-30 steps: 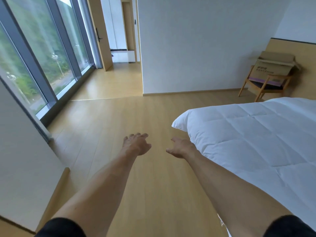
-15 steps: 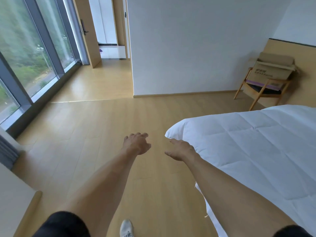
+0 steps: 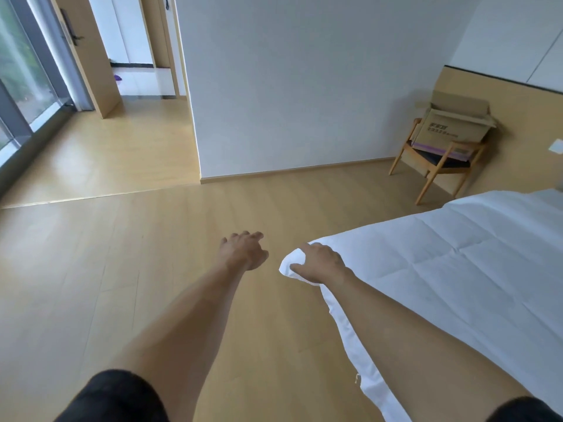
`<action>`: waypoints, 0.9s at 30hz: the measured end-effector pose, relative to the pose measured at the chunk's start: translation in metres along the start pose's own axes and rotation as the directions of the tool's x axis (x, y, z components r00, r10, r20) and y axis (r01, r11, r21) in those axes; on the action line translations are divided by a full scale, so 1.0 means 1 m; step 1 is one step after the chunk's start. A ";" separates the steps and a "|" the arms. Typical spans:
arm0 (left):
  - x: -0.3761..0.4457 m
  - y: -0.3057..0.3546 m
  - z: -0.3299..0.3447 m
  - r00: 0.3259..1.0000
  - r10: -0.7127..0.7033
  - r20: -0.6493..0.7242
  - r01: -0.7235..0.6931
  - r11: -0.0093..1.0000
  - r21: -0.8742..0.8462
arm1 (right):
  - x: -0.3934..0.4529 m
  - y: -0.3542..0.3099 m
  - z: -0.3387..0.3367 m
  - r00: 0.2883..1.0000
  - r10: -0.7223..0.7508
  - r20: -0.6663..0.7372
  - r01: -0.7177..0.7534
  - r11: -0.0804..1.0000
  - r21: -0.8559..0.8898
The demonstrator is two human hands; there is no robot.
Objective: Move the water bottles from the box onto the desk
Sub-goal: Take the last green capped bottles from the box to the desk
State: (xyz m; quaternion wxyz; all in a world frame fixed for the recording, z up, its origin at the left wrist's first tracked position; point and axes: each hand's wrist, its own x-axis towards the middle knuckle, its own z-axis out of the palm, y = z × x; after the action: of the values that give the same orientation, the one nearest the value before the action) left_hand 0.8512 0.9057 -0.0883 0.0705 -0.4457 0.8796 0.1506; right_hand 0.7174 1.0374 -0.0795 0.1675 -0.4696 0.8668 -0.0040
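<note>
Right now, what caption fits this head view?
Both hands, left and right, reach forward empty beside the bed; the cardboard box waits on a chair.

1. Both bare arms reach forward over the wooden floor (image 3: 128, 269); the left hand (image 3: 243, 251) and right hand (image 3: 320, 263) are empty, fingers loosely curled.
2. The right hand is in front of the near corner of the white bed (image 3: 472, 269).
3. An open cardboard box (image 3: 451, 129) sits on a wooden chair (image 3: 432, 172) against the far wall.
</note>
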 end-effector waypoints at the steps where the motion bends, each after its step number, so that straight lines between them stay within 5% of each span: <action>1: 0.016 -0.003 -0.005 1.000 0.010 0.006 -0.010 1.000 0.003 | 0.015 -0.005 -0.006 1.000 0.006 -0.002 -0.006 1.000 0.011; 27: 0.460 0.009 -0.141 1.000 0.015 -0.012 -0.014 0.996 0.093 | 0.463 0.016 -0.137 0.997 0.067 0.043 -0.068 0.997 0.046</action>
State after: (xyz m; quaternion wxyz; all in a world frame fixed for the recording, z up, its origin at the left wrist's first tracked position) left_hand 0.5729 0.5138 -0.0720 0.0845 -0.4365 0.8893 0.1073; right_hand 0.4311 0.6480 -0.0852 0.1966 -0.4359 0.8782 -0.0092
